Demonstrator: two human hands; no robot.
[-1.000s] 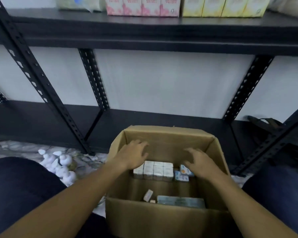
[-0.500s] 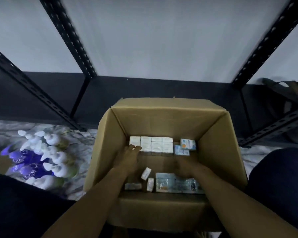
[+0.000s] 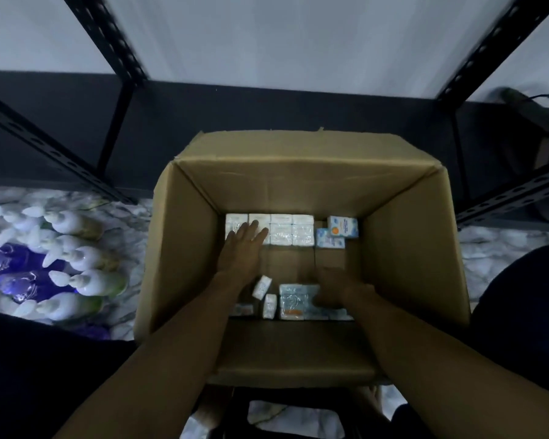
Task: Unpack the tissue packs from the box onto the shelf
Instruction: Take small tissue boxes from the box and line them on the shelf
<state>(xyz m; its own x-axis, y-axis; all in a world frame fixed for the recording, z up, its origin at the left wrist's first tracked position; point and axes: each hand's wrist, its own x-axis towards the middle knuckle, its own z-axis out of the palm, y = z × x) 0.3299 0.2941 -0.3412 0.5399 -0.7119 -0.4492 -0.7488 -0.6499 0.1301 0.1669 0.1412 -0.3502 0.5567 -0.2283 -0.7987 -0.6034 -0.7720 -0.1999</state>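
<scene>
An open cardboard box [image 3: 403,248] stands in front of me on the floor. Along its far wall lies a white row of tissue packs [image 3: 286,229], with two blue-printed packs [image 3: 339,231] to their right. Nearer me lie a clear-wrapped bundle of packs [image 3: 295,301] and a few small loose packs [image 3: 262,286]. My left hand [image 3: 243,251] reaches deep into the box, its straight fingers touching the left end of the white row. My right hand [image 3: 336,288] lies low over the wrapped bundle; its fingers are in shadow. The black shelf board [image 3: 267,109] runs behind the box.
Black perforated shelf uprights [image 3: 105,36] slant at left and right. Several white-capped bottles [image 3: 73,267] lie on the marble floor left of the box. A dark bag [image 3: 533,147] sits on the low shelf at right. My dark-clothed knees flank the box.
My view has tilted down, so the upper shelf left the frame. Both hands have gone from the box's rim down inside, the left onto the white row, the right onto the near bundle.
</scene>
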